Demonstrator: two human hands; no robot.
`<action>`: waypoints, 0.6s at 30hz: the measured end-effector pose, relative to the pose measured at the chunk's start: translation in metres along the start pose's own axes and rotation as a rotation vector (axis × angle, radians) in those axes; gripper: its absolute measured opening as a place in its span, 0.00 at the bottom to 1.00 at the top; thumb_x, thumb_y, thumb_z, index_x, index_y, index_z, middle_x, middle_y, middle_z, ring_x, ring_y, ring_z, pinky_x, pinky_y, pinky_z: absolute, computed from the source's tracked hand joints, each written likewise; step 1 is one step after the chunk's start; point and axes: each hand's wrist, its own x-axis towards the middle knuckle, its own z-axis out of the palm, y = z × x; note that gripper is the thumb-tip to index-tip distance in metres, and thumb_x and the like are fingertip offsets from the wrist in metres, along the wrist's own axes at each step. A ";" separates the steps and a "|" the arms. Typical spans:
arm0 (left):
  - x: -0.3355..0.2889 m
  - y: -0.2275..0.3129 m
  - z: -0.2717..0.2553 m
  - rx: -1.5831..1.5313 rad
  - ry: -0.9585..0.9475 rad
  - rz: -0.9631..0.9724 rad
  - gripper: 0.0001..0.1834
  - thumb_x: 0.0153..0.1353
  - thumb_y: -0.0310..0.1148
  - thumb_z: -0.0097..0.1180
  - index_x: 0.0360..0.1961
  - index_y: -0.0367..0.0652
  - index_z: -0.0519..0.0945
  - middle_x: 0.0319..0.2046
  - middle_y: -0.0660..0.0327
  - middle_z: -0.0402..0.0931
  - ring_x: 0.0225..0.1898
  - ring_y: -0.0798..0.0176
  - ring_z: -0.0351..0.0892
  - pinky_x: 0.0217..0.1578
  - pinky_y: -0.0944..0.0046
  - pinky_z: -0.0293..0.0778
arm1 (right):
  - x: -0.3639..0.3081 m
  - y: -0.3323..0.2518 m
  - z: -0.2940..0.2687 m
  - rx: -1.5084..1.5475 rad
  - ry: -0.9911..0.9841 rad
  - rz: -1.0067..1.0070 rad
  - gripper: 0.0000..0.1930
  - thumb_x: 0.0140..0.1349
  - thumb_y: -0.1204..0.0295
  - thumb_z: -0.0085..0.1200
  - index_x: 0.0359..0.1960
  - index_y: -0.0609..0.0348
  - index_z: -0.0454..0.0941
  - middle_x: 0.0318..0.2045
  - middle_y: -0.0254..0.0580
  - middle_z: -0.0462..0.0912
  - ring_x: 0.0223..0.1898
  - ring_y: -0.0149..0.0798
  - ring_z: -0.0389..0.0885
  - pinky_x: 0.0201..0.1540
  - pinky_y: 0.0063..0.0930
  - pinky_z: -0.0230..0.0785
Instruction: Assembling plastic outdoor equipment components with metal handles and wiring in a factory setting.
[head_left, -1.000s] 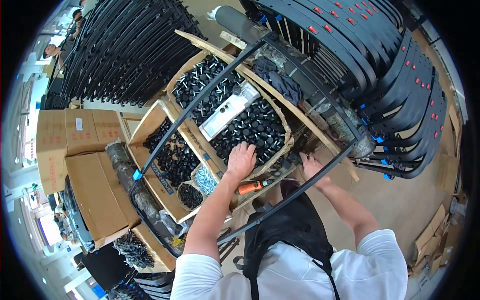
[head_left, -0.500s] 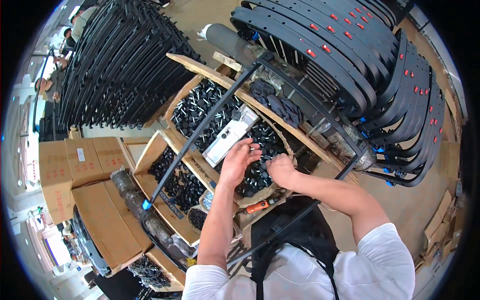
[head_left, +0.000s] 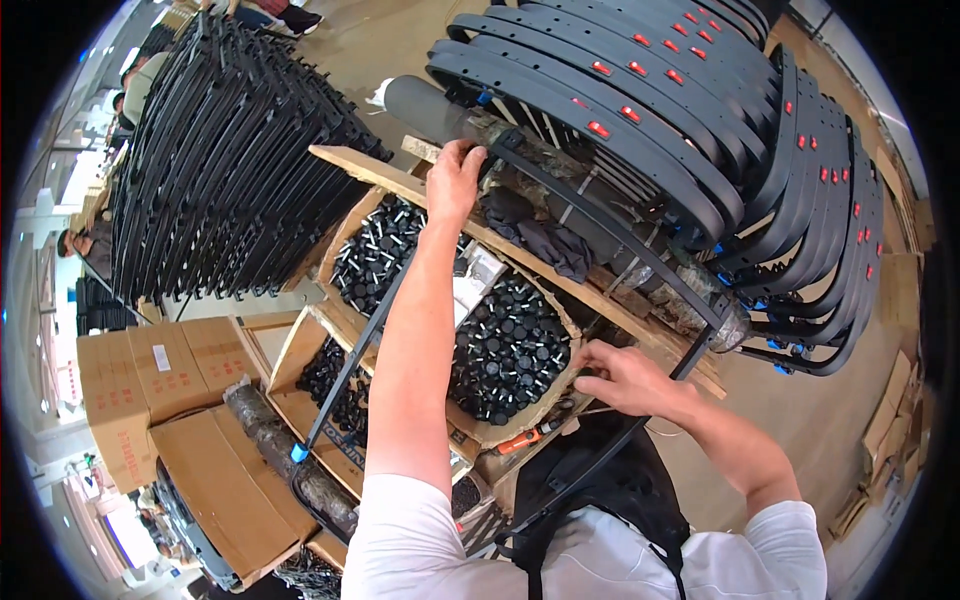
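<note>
My left hand [head_left: 455, 185] is closed at the far corner of a black metal frame [head_left: 620, 232] lying across the boxes. Its fingertips pinch a dark piece against the bar; my hand mostly hides it. My right hand [head_left: 632, 383] is above the right rim of the nearer bin, thumb and fingers closed on a small black round piece [head_left: 585, 373]. Black-headed bolts [head_left: 512, 345] with pale metal shanks fill that bin, and more of them [head_left: 380, 250] fill the one beyond. Between the two heaps lies a white and grey box [head_left: 478, 282], partly behind my left forearm.
An orange-handled tool [head_left: 520, 440] lies by the bin's near edge. Dark cloth [head_left: 535, 235] rests behind the wooden board [head_left: 590, 295]. Stacked black frames [head_left: 230, 170] stand far left, curved black parts with red pieces [head_left: 640, 120] far right, and cardboard boxes [head_left: 165, 375] at left.
My left hand has moved from over the bin up to the frame's far corner. My right hand has come out of the bolts, to the right, with a small black piece in its fingers.
</note>
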 end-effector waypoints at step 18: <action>-0.006 -0.018 0.018 -0.085 -0.152 0.200 0.19 0.78 0.30 0.46 0.66 0.46 0.76 0.60 0.52 0.81 0.62 0.50 0.81 0.65 0.56 0.71 | -0.108 0.044 -0.049 -0.044 0.605 0.080 0.15 0.65 0.77 0.61 0.54 0.64 0.81 0.50 0.43 0.80 0.40 0.39 0.81 0.43 0.33 0.77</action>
